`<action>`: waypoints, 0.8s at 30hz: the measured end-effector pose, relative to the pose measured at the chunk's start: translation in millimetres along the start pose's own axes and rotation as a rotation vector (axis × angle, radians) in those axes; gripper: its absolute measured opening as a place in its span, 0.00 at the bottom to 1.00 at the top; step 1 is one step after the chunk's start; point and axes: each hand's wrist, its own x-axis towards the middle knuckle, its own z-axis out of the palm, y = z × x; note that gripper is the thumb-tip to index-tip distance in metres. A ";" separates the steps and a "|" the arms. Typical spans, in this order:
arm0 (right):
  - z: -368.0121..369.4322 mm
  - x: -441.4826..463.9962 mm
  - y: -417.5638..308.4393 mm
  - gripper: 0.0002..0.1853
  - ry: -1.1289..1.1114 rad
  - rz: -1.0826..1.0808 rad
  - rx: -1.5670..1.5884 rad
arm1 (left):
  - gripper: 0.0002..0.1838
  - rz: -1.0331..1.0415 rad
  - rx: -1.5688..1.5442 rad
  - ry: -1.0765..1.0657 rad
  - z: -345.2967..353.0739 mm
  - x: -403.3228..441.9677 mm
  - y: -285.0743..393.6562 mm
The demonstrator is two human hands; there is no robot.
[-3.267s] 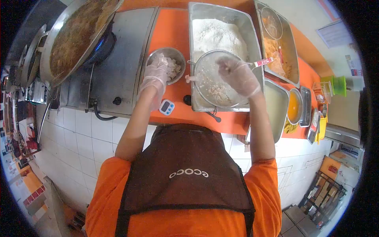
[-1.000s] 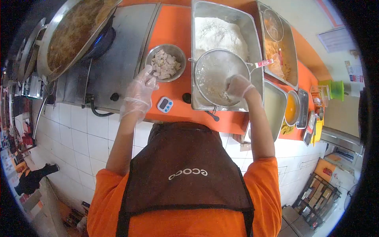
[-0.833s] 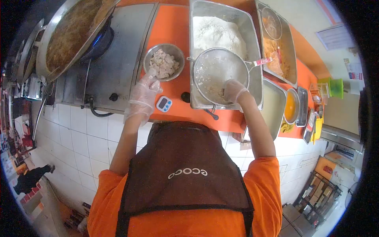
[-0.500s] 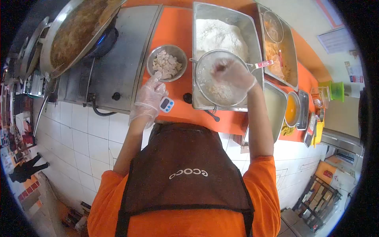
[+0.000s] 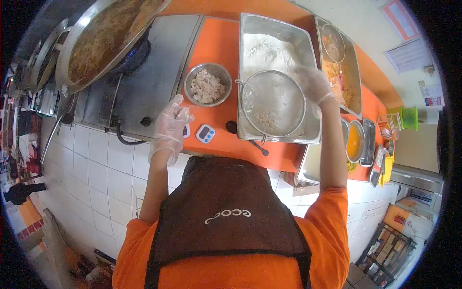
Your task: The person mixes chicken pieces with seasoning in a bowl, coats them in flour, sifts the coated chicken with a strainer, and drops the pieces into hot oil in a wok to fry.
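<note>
My right hand (image 5: 313, 84), in a clear plastic glove, is blurred over the handle side of a round wire sieve (image 5: 281, 98). It covers the handle, and its finger positions are smeared. A few pale crumbs (image 5: 267, 119) lie in the sieve, which rests across a deep metal pan (image 5: 315, 134) holding white flour (image 5: 264, 50). My left hand (image 5: 169, 124), gloved too, hovers at the counter's left edge with fingers apart and nothing visible in them. Just beyond it stands a metal bowl (image 5: 226, 98) of pale, coated-looking pieces (image 5: 207, 86). A small white-and-blue timer (image 5: 206, 133) lies beside that hand.
A large wok (image 5: 72, 83) of brown bubbling liquid sits over a blue flame at the left. To the right are a pan (image 5: 357, 110) with orange contents and another sieve (image 5: 333, 43), a bowl of orange liquid (image 5: 355, 142) and a pale-filled tray (image 5: 312, 161).
My right hand has moved from inside the sieve to its handle side. My left hand has drawn back from the bowl, uncovering part of a second timer. The view has shifted slightly.
</note>
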 end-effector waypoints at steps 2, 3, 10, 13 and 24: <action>16.2 -18.6 35.3 0.17 -0.181 0.141 -0.373 | 0.21 -0.032 -0.057 -0.016 -0.5 0.6 -1.3; 26.6 -27.6 49.8 0.17 -0.121 0.135 -0.382 | 0.20 -0.052 -0.084 -0.058 0.6 0.3 2.0; 22.0 -67.6 85.6 0.15 -0.007 0.050 -0.185 | 0.19 -0.222 -0.397 -0.163 24.2 4.4 23.8; -6.5 -80.0 80.8 0.10 0.071 0.047 -0.149 | 0.19 -0.228 -0.449 -0.150 29.2 5.9 25.8; 9.6 3.8 52.2 0.09 0.405 0.285 -0.052 | 0.17 -0.132 -0.504 -0.128 25.8 -5.3 2.8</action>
